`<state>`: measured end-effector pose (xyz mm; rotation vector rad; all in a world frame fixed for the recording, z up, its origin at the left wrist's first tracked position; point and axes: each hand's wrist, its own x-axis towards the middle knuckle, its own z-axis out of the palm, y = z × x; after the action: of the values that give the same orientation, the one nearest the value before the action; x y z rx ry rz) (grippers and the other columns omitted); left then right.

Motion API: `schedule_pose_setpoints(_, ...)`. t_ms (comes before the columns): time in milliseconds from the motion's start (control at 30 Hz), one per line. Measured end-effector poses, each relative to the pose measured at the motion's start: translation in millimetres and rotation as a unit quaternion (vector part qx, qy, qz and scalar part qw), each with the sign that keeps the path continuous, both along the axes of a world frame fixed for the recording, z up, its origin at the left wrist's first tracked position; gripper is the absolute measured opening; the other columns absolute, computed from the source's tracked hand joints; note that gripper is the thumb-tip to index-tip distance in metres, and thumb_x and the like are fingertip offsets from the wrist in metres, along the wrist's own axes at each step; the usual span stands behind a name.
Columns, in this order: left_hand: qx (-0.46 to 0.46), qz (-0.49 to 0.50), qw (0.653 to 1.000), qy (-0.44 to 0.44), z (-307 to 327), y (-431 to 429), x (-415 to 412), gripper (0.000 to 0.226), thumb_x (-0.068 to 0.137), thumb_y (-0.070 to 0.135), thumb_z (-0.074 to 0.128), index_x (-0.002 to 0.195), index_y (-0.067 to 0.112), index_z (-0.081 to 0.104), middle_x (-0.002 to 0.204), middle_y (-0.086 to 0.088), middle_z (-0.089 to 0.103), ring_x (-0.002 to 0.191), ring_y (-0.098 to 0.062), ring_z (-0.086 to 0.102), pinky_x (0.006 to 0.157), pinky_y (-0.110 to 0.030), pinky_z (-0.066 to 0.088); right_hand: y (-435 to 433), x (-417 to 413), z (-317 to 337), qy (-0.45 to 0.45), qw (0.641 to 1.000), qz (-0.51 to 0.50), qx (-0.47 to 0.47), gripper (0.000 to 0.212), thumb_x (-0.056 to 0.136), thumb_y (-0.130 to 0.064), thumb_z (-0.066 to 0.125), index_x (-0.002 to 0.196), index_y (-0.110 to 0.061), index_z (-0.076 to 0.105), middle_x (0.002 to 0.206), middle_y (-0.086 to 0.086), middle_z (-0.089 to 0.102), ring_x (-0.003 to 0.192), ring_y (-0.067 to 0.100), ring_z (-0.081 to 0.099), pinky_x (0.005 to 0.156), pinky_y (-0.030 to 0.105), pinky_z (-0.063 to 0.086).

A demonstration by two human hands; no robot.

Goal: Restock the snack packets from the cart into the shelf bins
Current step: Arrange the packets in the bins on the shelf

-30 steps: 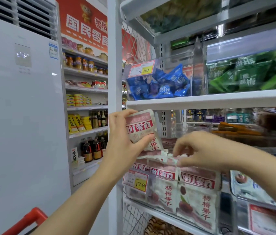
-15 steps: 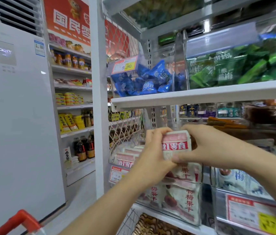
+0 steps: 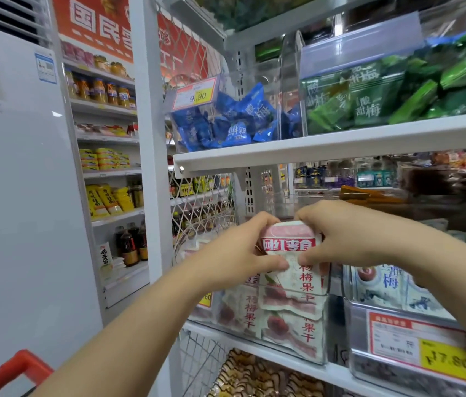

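The pink-and-white snack packet (image 3: 289, 245) stands upright just above the clear bin (image 3: 295, 294), over matching packets inside. The left hand (image 3: 234, 253) and right hand (image 3: 349, 236) pinch its sides with curled fingers. Blue packets (image 3: 234, 121) lie above the bin.

A: Shelf board (image 3: 340, 147)?
B: Painted metal, white, smooth.
A: Below it?
B: Snack packet (image 3: 289, 245): matt, paper-like, creased. Bin (image 3: 322, 333): clear glossy plastic.
A: Above it?
B: Blue packets (image 3: 240, 121), green packets (image 3: 369, 101): glossy film.
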<state>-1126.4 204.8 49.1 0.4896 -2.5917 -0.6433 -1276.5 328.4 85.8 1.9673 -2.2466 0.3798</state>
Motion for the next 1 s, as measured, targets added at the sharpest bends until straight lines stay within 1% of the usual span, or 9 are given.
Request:
schedule_pose_setpoints(133, -0.066, 0.016, 0.996, -0.057, 2, 0, 2, 0.031, 0.085, 0.036, 0.079, 0.101, 0.03, 0.054, 0.09, 0.01, 0.068, 0.077, -0.007, 0.062, 0.073, -0.03, 0.051, -5, 9, 1, 0.055, 0.997, 0.005, 0.061, 0.017, 0.087, -0.035, 0.072, 0.093, -0.03, 0.056, 0.088, -0.01, 0.063, 0.077, 0.007, 0.06, 0.067, 0.027, 0.049)
schedule_pose_setpoints(200, -0.083, 0.019, 0.994, -0.076, 1, 0, 5, 0.029, 0.084, 0.037, 0.08, 0.095, 0.03, 0.054, 0.086, 0.01, 0.065, 0.073, -0.007, 0.058, 0.068, -0.028, 0.045, -10, 13, 2, 0.081, 0.991, 0.008, 0.105, 0.014, 0.09, -0.036, 0.068, 0.094, -0.029, 0.056, 0.087, -0.01, 0.062, 0.078, 0.009, 0.059, 0.067, 0.027, 0.048)
schedule_pose_setpoints(333, -0.102, 0.039, 0.99, -0.084, 1, 0, 2, 0.035, 0.082, 0.04, 0.08, 0.107, 0.03, 0.058, 0.096, 0.012, 0.068, 0.08, -0.007, 0.061, 0.069, -0.027, 0.047, -17, 9, 9, 0.078, 0.984, -0.002, 0.161, 0.023, 0.092, -0.038, 0.066, 0.106, -0.02, 0.065, 0.096, -0.005, 0.069, 0.086, 0.015, 0.064, 0.075, 0.031, 0.051)
schedule_pose_setpoints(467, -0.113, 0.047, 0.991, -0.05, 0, -1, -2, 0.059, 0.079, 0.043, 0.082, 0.131, 0.034, 0.054, 0.117, 0.011, 0.061, 0.105, -0.009, 0.056, 0.09, -0.032, 0.048, -19, 0, 11, 0.057, 0.976, 0.006, 0.21, 0.029, 0.094, -0.043, 0.063, 0.112, -0.021, 0.067, 0.102, -0.004, 0.071, 0.092, 0.016, 0.066, 0.085, 0.034, 0.053)
schedule_pose_setpoints(600, -0.038, 0.033, 0.997, -0.064, -1, -6, 4, 0.041, 0.083, 0.031, 0.081, 0.119, 0.029, 0.061, 0.11, 0.012, 0.07, 0.099, -0.008, 0.067, 0.093, -0.038, 0.054, -12, -14, 21, -0.064, 0.993, 0.041, 0.091, 0.033, 0.1, -0.052, 0.048, 0.092, -0.027, 0.069, 0.087, -0.012, 0.068, 0.077, 0.005, 0.06, 0.074, 0.025, 0.046)
schedule_pose_setpoints(700, -0.028, 0.027, 0.996, -0.084, 4, -12, 11, 0.031, 0.084, 0.027, 0.081, 0.11, 0.028, 0.065, 0.111, 0.013, 0.072, 0.103, -0.007, 0.067, 0.097, -0.039, 0.053, -13, -24, 13, -0.065, 0.991, 0.027, 0.115, 0.033, 0.104, -0.04, 0.045, 0.087, -0.026, 0.07, 0.084, -0.012, 0.068, 0.074, 0.006, 0.058, 0.077, 0.03, 0.049)
schedule_pose_setpoints(800, -0.031, 0.022, 0.994, -0.101, 11, -16, 15, 0.026, 0.083, 0.028, 0.082, 0.105, 0.028, 0.067, 0.107, 0.013, 0.073, 0.099, -0.008, 0.069, 0.096, -0.039, 0.054, -14, -26, 9, -0.043, 0.986, 0.021, 0.157, 0.016, 0.09, -0.038, 0.069, 0.087, -0.023, 0.072, 0.077, -0.016, 0.07, 0.076, 0.004, 0.062, 0.079, 0.031, 0.052)
schedule_pose_setpoints(900, -0.038, 0.016, 0.992, -0.117, 21, -14, 15, 0.025, 0.082, 0.03, 0.083, 0.103, 0.023, 0.071, 0.102, 0.01, 0.076, 0.094, -0.008, 0.07, 0.093, -0.038, 0.055, -16, -21, 12, -0.044, 0.982, -0.002, 0.181, 0.034, 0.074, -0.042, 0.083, 0.094, -0.017, 0.074, 0.086, -0.007, 0.075, 0.074, 0.007, 0.062, 0.081, 0.033, 0.054)
schedule_pose_setpoints(1000, -0.067, 0.007, 0.989, -0.133, 29, -10, 11, 0.027, 0.083, 0.03, 0.082, 0.105, 0.02, 0.071, 0.101, 0.006, 0.076, 0.094, -0.013, 0.07, 0.092, -0.04, 0.055, -27, -14, 4, 0.01, 0.978, -0.018, 0.207, 0.059, 0.055, -0.053, 0.081, 0.1, -0.017, 0.073, 0.091, -0.005, 0.074, 0.082, 0.016, 0.068, 0.084, 0.037, 0.058)
